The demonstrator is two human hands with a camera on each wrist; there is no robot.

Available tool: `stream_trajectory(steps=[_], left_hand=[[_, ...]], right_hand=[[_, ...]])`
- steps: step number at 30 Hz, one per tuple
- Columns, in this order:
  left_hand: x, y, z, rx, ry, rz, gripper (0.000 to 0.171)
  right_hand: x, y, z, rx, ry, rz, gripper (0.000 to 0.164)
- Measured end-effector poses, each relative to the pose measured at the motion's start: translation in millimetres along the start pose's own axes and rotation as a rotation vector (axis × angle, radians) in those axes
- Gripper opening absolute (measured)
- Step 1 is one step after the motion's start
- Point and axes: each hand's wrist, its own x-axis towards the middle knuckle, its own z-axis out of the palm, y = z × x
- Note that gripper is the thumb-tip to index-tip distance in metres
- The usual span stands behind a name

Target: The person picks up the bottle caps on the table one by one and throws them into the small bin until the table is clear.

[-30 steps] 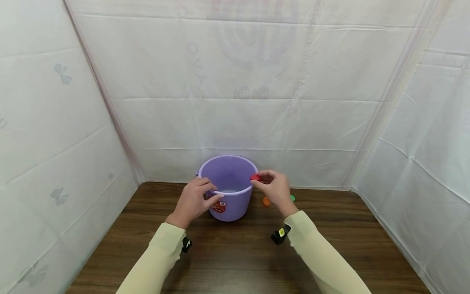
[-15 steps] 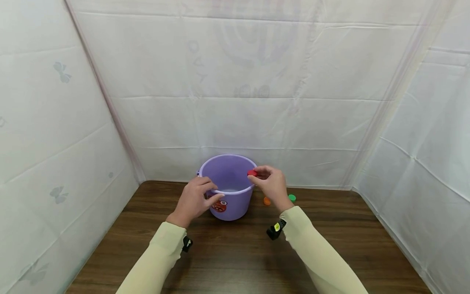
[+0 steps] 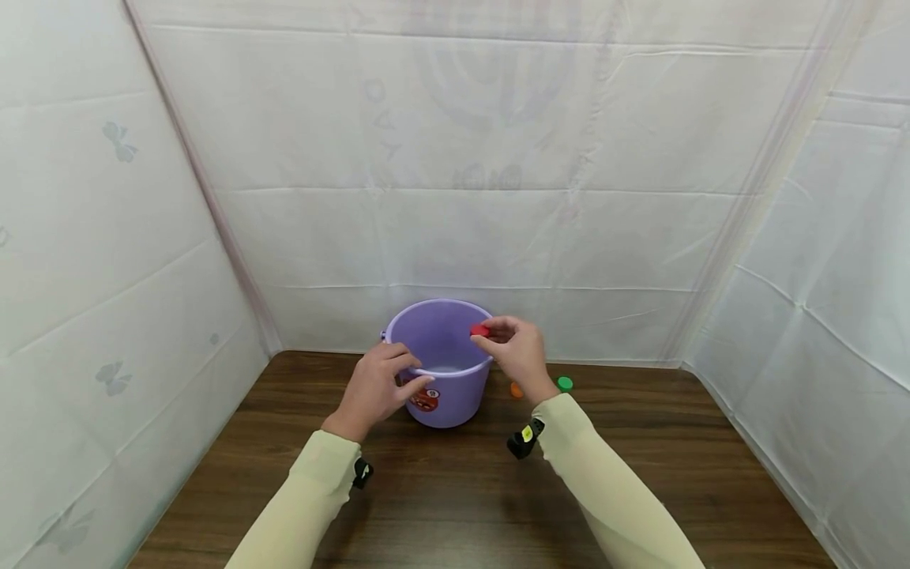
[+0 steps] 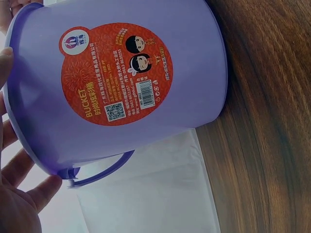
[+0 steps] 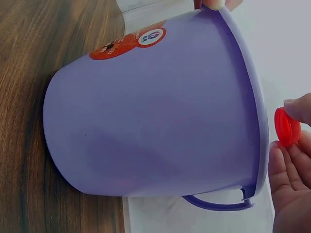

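A purple plastic bucket (image 3: 455,401) stands upright on the wooden table, a red sticker (image 4: 116,73) on its side. My left hand (image 3: 373,389) grips the near left of its rim, thumb outside and fingers over the edge. Between the thumb and fingers of my right hand (image 3: 522,352) is a red bottle cap (image 3: 479,330), pinched at the bucket's right rim. In the right wrist view the hollow side of the red cap (image 5: 286,127) shows, just beyond the rim. Behind my right wrist lie an orange cap (image 3: 516,390), partly hidden, and a green cap (image 3: 565,384).
White sheeting (image 3: 455,158) hangs behind the bucket and along both sides of the table. The bucket's purple handle (image 4: 104,172) hangs down at the back. Dark wooden tabletop (image 3: 441,506) runs in front of the bucket, under both forearms.
My right hand has moved left and slightly up with the red cap, from beside the rim to over the bucket's opening. The green cap shows more fully. My left hand has stayed put.
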Motion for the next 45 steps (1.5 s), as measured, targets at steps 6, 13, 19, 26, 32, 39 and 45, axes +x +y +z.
stream_trajectory(steps=[6, 13, 19, 26, 32, 39, 45], left_hand=[[-0.7, -1.1, 0.2, 0.009, 0.012, 0.002, 0.025], [-0.4, -1.7, 1.5, -0.001, 0.059, 0.066, 0.024], [0.0, -2.3, 1.8, 0.0, 0.055, 0.063, 0.024], [0.8, -2.3, 1.1, 0.001, 0.032, 0.047, 0.024], [0.4, -1.2, 1.3, 0.004, 0.039, 0.055, 0.024], [0.7, -1.4, 1.8, 0.005, 0.043, 0.058, 0.025], [0.3, -2.0, 2.4, 0.007, 0.046, 0.056, 0.025]], right_hand=[[4.1, -1.8, 6.4, -0.007, 0.001, -0.006, 0.029], [6.4, -1.2, 11.1, -0.01, 0.004, -0.005, 0.028], [9.1, 0.4, 15.4, 0.01, 0.005, -0.005, 0.028], [10.2, 2.6, 19.9, -0.005, 0.005, -0.011, 0.026], [10.9, 2.8, 20.1, -0.015, 0.002, -0.007, 0.03], [9.7, 4.3, 18.5, -0.019, 0.005, 0.041, 0.055], [7.1, 4.5, 16.7, -0.022, 0.012, 0.069, 0.061]])
